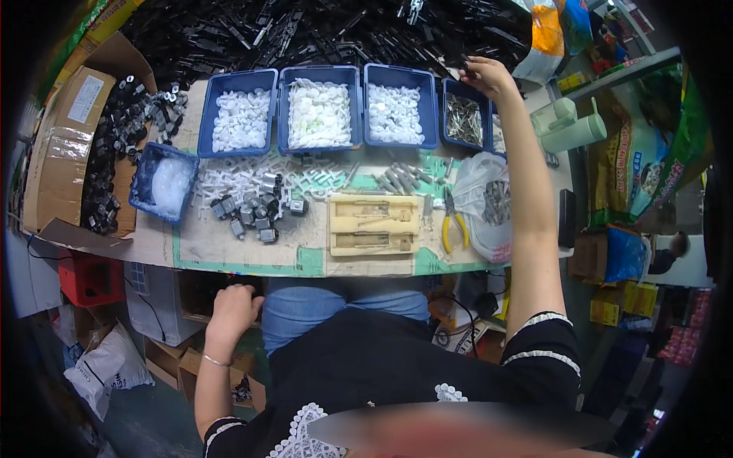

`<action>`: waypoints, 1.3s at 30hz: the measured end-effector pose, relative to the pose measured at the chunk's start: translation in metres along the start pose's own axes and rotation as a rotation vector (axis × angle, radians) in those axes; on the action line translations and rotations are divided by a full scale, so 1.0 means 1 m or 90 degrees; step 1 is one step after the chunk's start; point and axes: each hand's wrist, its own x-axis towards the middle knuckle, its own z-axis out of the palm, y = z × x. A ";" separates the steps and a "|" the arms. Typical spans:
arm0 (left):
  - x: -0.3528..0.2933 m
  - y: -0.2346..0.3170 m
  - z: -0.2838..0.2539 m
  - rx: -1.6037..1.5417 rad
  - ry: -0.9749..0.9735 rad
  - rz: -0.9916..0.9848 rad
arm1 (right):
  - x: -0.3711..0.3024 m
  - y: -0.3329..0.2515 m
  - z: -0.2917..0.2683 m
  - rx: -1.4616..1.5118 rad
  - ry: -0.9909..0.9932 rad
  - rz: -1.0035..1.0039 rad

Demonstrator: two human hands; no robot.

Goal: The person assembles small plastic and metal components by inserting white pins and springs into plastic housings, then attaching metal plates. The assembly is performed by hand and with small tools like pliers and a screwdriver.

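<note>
My right hand (489, 78) reaches to the far right of the table, at the near edge of a heap of long black parts (305, 34). Its fingers are pinched on a small black part (464, 67), mostly hidden by the fingers. Below the table's front edge on the left is my left hand (235, 307), loosely bent with thumb and fingers apart, and I see nothing held in it. A dark-filled box (200, 298) lies beside it. Between my arms, a cream fixture block (374, 225) with two slotted recesses rests at the table's front, unattended by either hand.
Three blue trays (281, 145) hold white parts; a smaller blue bin (467, 114) holds metal pins. Small motors (256, 217), a blue basket (164, 183) and a carton (65, 160) stand left. Yellow-handled pliers (456, 229), a plastic bag (481, 198) and a green bottle (576, 133) lie right.
</note>
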 end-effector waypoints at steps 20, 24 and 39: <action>0.113 0.106 -0.053 -0.956 0.351 0.219 | -0.225 0.061 0.062 -0.345 -0.320 -0.269; 0.108 0.097 -0.048 -0.587 0.506 0.280 | -0.245 0.086 0.055 -0.303 -0.333 -0.311; 0.087 0.078 -0.048 0.011 0.483 0.323 | -0.269 0.079 0.078 -0.640 -0.387 -0.494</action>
